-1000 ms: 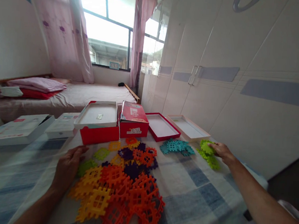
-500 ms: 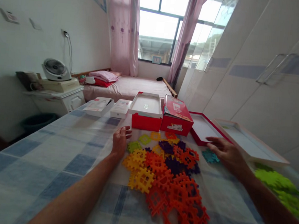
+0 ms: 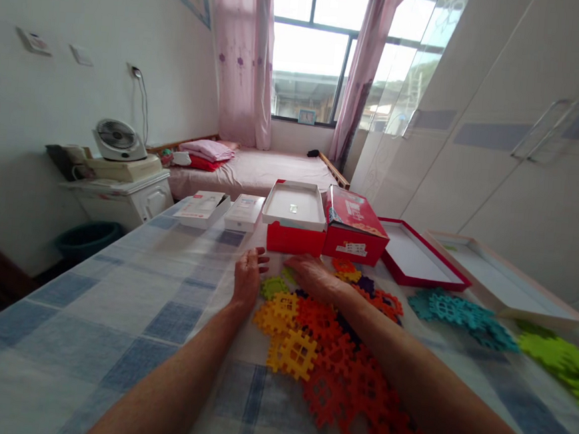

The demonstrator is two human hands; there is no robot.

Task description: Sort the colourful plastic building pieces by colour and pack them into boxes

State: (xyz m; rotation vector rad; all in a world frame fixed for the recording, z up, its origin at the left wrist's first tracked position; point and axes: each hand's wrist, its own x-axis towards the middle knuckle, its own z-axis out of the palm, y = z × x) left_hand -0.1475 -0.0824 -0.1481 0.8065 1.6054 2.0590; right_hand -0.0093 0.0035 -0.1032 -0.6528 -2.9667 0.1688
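From far off, I saw the light green piece (image 3: 288, 275) on the table (image 3: 114, 283), partly under my right grip (image 3: 313, 277), the nearer one. My left grip (image 3: 247, 274), just left of it, was loose and held nothing; I couldn't tell whether my right was closed.

The left hand (image 3: 249, 271) and right hand (image 3: 315, 277) are bare — both forearms (image 3: 180, 362) too, tapering toward the wrists (image 3: 237, 306).
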